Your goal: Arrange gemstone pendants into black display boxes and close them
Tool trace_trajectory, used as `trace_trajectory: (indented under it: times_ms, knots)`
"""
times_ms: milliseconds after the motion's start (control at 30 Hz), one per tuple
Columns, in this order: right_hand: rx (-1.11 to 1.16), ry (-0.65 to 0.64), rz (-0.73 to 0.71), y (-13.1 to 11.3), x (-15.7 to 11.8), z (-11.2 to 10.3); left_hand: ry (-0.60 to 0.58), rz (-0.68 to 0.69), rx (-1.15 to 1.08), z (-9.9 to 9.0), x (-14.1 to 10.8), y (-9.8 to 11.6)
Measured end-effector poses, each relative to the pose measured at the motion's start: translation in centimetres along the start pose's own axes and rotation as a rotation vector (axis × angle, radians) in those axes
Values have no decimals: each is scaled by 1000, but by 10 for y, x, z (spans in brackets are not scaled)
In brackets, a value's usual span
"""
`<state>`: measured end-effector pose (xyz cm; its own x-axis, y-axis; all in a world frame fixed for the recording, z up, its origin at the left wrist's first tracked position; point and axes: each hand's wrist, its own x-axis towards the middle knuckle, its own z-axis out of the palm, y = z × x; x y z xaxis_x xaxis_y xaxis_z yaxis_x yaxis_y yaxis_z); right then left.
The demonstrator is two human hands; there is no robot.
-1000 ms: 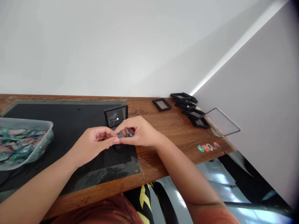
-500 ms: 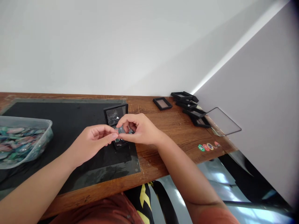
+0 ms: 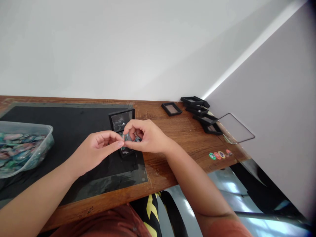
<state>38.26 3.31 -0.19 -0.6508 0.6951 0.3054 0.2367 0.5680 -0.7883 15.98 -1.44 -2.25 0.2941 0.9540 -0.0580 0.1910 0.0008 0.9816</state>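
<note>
1. Left hand: thumb and forefinger pinched on small translucent piece, above opened black display frame.
2. Right hand: thumb and forefinger curled, tips at the piece; from my feed I can't tell if they grip.
3. Piece: I'd guess light, stiff, slippery, maybe brittle; I'd hold its edges.
4. Round coloured discs, wooden table: printing too small for me.
</note>
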Motion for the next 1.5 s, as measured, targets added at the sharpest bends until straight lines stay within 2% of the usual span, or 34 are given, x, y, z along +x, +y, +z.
trace_trajectory:
  times_ms: [200,433,667,967,1133,1200,1300,1500]
  knots:
    - [-47,2,-11,-2,0,0,-7,0,-15,1,-1,-1]
    - [-28,29,-37,0,0,0,79,4,-25,-1,0,-2]
    - [-52,40,-57,1,0,1,91,13,-100,-1,1,-4]
    - [-87,-110,-56,-2,0,-2,164,13,-172,2,2,-1]
    - [-108,-122,-12,-3,1,-3,163,-64,-160,1,5,-3]
    - [-138,-89,39,-3,1,-2,175,-77,-101,-1,6,-6]
    - [-175,-55,95,-3,0,-3,165,-17,152,-7,5,-8]
    - [-236,-8,150,-2,0,-11,-75,26,749,-26,0,-6]
